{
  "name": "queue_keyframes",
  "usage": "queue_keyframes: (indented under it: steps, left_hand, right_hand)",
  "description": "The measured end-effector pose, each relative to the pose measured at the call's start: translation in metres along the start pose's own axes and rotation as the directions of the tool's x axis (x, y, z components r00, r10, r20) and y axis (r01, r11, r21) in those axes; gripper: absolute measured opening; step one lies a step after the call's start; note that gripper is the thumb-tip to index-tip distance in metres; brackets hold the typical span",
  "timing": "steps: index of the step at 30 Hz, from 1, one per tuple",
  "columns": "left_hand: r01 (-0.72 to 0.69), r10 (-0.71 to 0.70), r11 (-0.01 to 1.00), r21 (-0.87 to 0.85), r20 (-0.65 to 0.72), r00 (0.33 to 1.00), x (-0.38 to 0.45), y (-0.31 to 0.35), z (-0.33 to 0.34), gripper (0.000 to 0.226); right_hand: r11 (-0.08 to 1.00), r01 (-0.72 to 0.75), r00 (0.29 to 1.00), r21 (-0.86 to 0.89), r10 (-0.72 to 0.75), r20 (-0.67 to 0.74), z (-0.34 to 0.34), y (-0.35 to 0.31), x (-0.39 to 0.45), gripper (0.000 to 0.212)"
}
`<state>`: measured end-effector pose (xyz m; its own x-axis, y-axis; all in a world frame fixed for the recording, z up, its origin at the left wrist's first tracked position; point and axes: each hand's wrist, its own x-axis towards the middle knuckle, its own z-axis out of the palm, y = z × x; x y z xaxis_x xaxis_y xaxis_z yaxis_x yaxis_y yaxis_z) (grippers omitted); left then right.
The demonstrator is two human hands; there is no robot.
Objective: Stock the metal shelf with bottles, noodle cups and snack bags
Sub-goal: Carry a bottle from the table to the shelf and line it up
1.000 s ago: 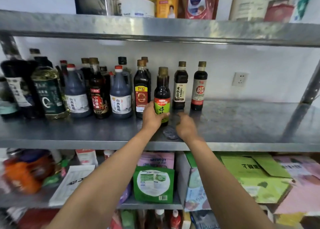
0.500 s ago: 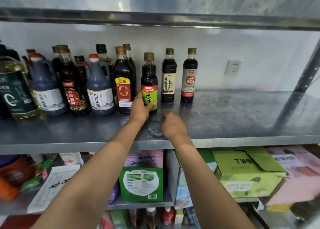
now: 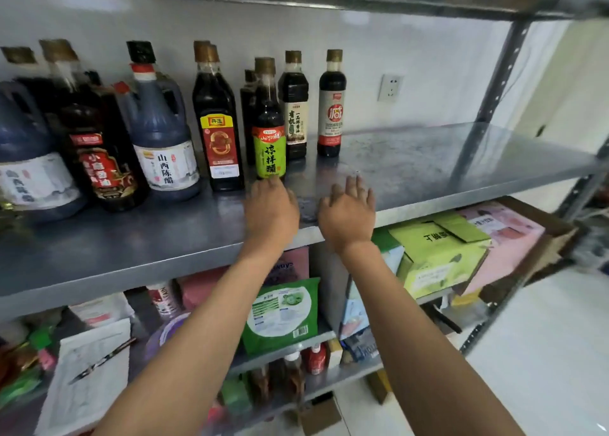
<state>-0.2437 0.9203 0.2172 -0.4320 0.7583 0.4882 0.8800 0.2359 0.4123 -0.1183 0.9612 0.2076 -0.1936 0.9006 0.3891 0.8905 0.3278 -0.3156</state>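
Standing placed, the green-label vinegar bottle (image 3: 269, 132) is touched by loose left hand (image 3: 271, 212); right hand (image 3: 347, 212) relaxed, empty; shelf's (image 3: 445, 168) right side unfilled.

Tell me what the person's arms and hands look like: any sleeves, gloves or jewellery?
Both forearms are bare as far as the picture shows, with no sleeves in view. The left hand and the right hand wear no gloves, and no watch, bracelet or ring is visible.

I saw the green-labelled vinegar bottle (image 3: 269, 129) standing upright on the metal shelf (image 3: 428, 172), beside the other dark bottles.
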Motion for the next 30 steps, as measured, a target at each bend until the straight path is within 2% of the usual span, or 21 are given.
queue_keyframes:
  steps: [3,6,8,10,13,16,19,27,30]
  left_hand:
    - [-0.191,0.209,0.961,0.202,-0.073,0.975,-0.041,0.007,0.012,0.033]
    - [-0.374,0.399,0.892,0.254,-0.052,0.916,-0.093,0.005,0.032,0.05]
    - [-0.512,0.515,0.848,0.135,0.017,0.857,-0.125,0.006,0.042,0.06]
    - [-0.639,0.634,0.768,0.025,0.107,0.766,-0.16,0.019,0.054,0.066]
    - [-0.739,0.75,0.661,-0.13,0.149,0.645,-0.213,0.064,0.06,0.071]
    - [-0.808,0.846,0.529,-0.259,0.089,0.525,-0.274,0.118,0.051,0.064]
    - [-0.848,0.935,0.328,-0.416,0.014,0.355,-0.341,0.165,0.023,0.056]
    - [-0.799,0.999,-0.046,-0.6,-0.035,-0.032,-0.537,0.242,-0.064,0.063]
    - [-0.726,0.975,-0.222,-0.651,-0.136,-0.176,-0.617,0.258,-0.108,0.059]
  right_hand:
    - [0.999,-0.026,0.998,0.027,0.027,-0.06,0.008,0.012,-0.036,0.054]
    - [0.996,-0.066,0.993,0.063,0.071,-0.093,0.006,0.035,-0.089,0.056]
    - [0.982,-0.178,0.977,0.06,0.183,-0.105,-0.003,0.059,-0.135,0.054]
    - [0.959,-0.281,0.943,0.046,0.285,-0.17,-0.02,0.083,-0.186,0.056]
    - [0.904,-0.427,0.881,-0.018,0.411,-0.235,-0.05,0.11,-0.257,0.056]
    - [0.819,-0.57,0.795,-0.064,0.53,-0.294,-0.086,0.13,-0.326,0.056]
    - [0.699,-0.708,0.678,-0.103,0.632,-0.375,-0.123,0.143,-0.399,0.06]
    - [0.35,-0.933,0.334,-0.079,0.766,-0.55,-0.218,0.151,-0.604,0.062]
    - [0.225,-0.974,0.199,-0.032,0.774,-0.601,-0.25,0.144,-0.686,0.065]
